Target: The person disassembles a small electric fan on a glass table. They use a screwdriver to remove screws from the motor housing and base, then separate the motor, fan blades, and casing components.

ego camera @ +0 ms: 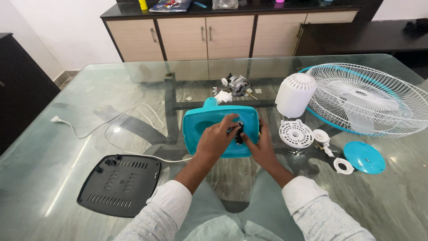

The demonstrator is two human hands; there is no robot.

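Turquoise plastic fills the centre of the view: a fan base housing (pixel 209 129) lies on a glass bench (pixel 67 147), with both of the person's hands upon it. The left hand (pixel 216 140) reaches in from the lower left, its fingers curled over the housing's right half, and the fingertips are pinching a small black part (pixel 239 134) that sits on the housing. The right hand (pixel 261 147) comes in from the lower right and rests against the housing's right edge, with its fingers closed around the same black part from the other side. The black part lies directly between the two grips, touching both. White sleeves cover both forearms.

A black ventilated base plate (pixel 120 185) lies flat on the bench, well to the left of the hands. A white power cord (pixel 129 120) loops across the glass between the plate and the housing. Beyond the housing sits a bare metal fan motor (pixel 237 85). To the right stand a white motor cover (pixel 294 96), a white wire fan guard (pixel 370 98) with a turquoise rim, a round white slotted disc (pixel 296 134) and a turquoise round cap (pixel 364 157). Wooden cabinets (pixel 205 38) stand behind the bench.
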